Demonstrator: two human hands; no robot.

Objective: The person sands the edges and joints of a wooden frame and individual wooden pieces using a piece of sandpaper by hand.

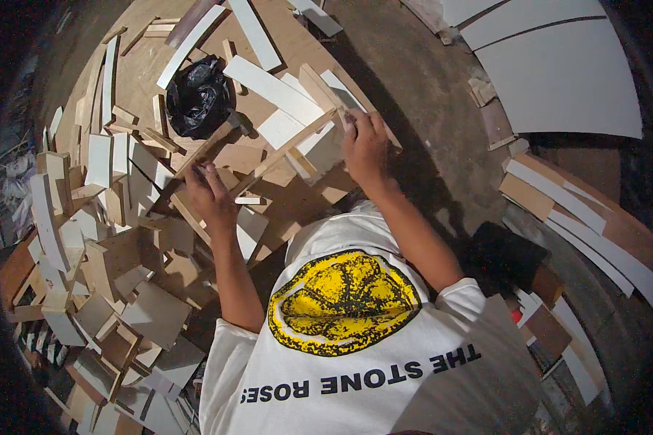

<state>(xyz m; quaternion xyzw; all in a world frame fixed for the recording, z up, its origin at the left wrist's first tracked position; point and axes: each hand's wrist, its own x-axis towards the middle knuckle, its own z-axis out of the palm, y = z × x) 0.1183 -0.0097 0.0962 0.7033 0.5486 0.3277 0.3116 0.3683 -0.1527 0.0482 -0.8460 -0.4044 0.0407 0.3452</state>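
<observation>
Brown plywood bench [139, 78], cluttered

White flat offcuts [276, 90]; crumpled black plastic bag [198, 98]. Long, thin, pale wooden strip [287, 151] slanting between hands: right hand [368, 148] pinches upper end; left hand [212, 197] curled near lower, grip unclear. Probably steadier supported at both ends.

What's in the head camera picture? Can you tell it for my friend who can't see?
A person's bare left hand and right hand are over a cluttered wooden table, with a long stick between them. A crumpled black bag lies beyond the left hand, and wood scraps are piled at the left.
</observation>
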